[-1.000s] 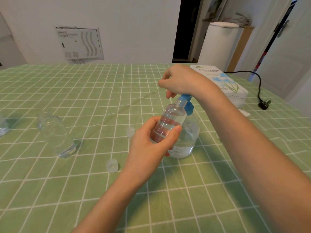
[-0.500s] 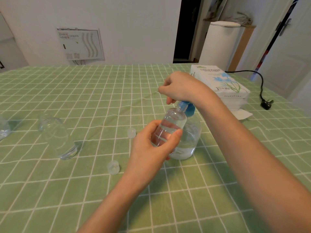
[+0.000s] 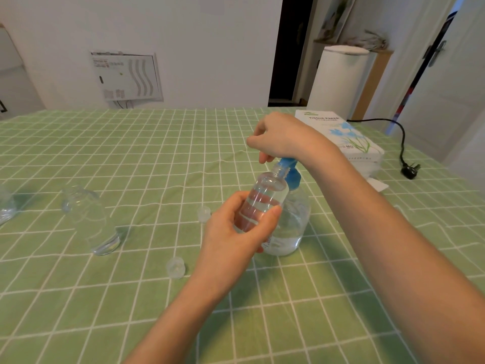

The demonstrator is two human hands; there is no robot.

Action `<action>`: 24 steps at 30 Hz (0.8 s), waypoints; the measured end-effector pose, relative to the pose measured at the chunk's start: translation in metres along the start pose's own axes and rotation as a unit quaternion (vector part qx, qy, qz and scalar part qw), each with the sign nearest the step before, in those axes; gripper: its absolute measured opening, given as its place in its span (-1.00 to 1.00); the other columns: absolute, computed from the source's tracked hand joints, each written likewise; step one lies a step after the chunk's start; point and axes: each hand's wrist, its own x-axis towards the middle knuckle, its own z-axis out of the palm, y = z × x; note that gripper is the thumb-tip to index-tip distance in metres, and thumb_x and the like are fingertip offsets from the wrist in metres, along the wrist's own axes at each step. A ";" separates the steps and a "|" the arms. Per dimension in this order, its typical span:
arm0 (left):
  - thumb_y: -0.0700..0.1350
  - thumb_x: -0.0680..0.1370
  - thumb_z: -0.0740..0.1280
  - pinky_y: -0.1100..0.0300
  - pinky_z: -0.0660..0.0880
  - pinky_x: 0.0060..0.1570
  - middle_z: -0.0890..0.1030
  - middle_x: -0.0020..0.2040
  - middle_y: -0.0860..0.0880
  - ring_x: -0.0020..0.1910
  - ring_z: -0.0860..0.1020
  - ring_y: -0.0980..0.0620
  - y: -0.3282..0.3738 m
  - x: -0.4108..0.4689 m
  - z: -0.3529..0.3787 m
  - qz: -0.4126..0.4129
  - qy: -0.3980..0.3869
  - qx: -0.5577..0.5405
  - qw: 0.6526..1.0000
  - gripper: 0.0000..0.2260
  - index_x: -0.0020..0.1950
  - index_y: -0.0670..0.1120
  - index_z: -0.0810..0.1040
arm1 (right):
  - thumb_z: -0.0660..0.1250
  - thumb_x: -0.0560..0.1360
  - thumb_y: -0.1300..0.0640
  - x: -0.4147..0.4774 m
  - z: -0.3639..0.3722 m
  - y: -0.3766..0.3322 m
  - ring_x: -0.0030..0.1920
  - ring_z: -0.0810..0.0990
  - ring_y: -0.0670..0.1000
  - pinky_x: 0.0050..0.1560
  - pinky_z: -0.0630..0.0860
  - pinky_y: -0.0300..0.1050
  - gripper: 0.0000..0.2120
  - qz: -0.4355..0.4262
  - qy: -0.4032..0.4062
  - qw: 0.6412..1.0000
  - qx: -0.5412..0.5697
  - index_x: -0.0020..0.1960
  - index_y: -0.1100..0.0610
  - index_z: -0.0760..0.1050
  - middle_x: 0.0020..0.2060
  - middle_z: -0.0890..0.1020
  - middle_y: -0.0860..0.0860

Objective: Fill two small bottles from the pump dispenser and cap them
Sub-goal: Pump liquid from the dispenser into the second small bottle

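My left hand (image 3: 231,240) grips a small clear bottle (image 3: 265,198), tilted, with its open neck up against the nozzle of the blue pump head (image 3: 290,168). Some clear liquid shows in the small bottle. My right hand (image 3: 283,137) sits on top of the pump head with its fingers curled over it. The pump dispenser (image 3: 292,227), a round clear bottle partly full of liquid, stands on the green checked tablecloth (image 3: 157,153) behind the small bottle. A second clear bottle (image 3: 89,219) stands uncapped at the left. Two small clear caps (image 3: 204,214) (image 3: 175,267) lie on the cloth.
A white tissue box (image 3: 341,135) lies at the right rear of the table, with a black cable and plug (image 3: 409,170) beside it. Part of another clear container (image 3: 5,206) shows at the left edge. A white cylinder (image 3: 338,82) stands behind the table.
Both hands keep their hold on the small bottle and the pump head. Only the view has shifted slightly.
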 end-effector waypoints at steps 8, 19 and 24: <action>-0.04 0.43 0.41 0.41 0.40 -0.49 0.58 -0.41 0.10 -0.47 0.49 0.22 -0.002 0.000 0.001 -0.005 0.009 0.011 1.000 -0.93 -0.13 0.02 0.58 | 0.18 0.53 0.11 0.001 0.008 0.004 -0.19 0.50 0.02 0.11 0.54 0.06 -0.64 -0.001 -0.003 1.000 -0.019 0.19 0.30 0.53 0.04 0.66 0.20; -0.05 0.44 0.40 0.41 0.40 -0.49 0.56 -0.44 0.14 -0.49 0.48 0.24 -0.001 -0.001 0.001 -0.003 0.005 0.011 1.000 -0.94 -0.12 0.04 0.57 | 0.19 0.52 0.10 0.000 0.009 0.005 -0.20 0.55 0.03 -0.06 0.57 -0.05 -0.64 -0.009 0.012 1.000 -0.008 0.17 0.31 0.55 -0.11 0.71 0.15; -0.03 0.43 0.40 0.39 0.42 -0.46 0.58 -0.40 0.11 -0.46 0.49 0.20 0.000 0.000 0.000 0.001 0.002 0.005 1.000 -0.95 -0.14 0.05 0.56 | 0.18 0.52 0.11 0.003 0.001 0.002 -0.04 0.68 0.14 -0.24 0.50 -0.19 -0.66 -0.014 0.016 1.000 -0.014 0.16 0.27 0.55 -0.16 0.71 0.12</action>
